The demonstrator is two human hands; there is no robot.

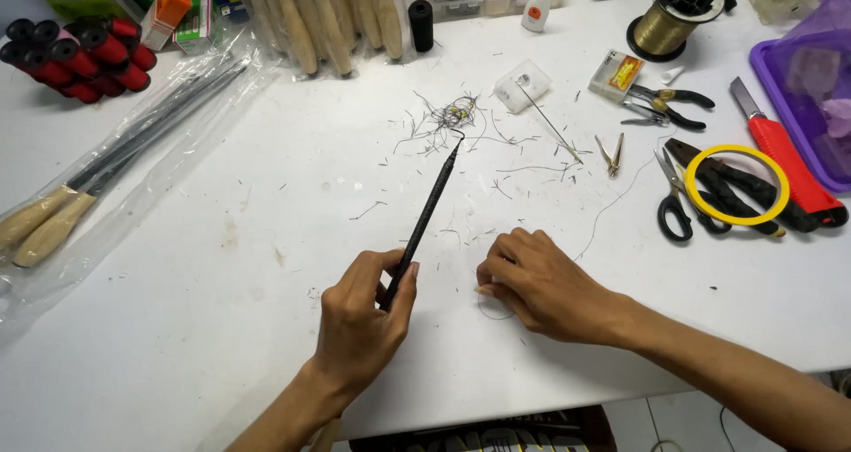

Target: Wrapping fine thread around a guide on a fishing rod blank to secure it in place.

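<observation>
The left hand (362, 315) holds a thin black tool (424, 222) tight, its tip pointing up at a messy clump of wire (454, 115). The right hand (536, 284) rests curled on the white table (222, 328), fingertips pinching a thin wire loop (493, 310). Black scissors (675, 199) lie well off to the right.

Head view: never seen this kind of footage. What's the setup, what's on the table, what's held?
There is no machine here: a camera worn on a person's head looks down at their two bare hands over a white table. The left hand holds a thin black rod tool, its hooked tip at a tangle of fine wire. The right hand rests on the table, pinching something too small to identify. At right lie scissors, pliers, a yellow ring, a red utility knife and a wire spool.
</observation>
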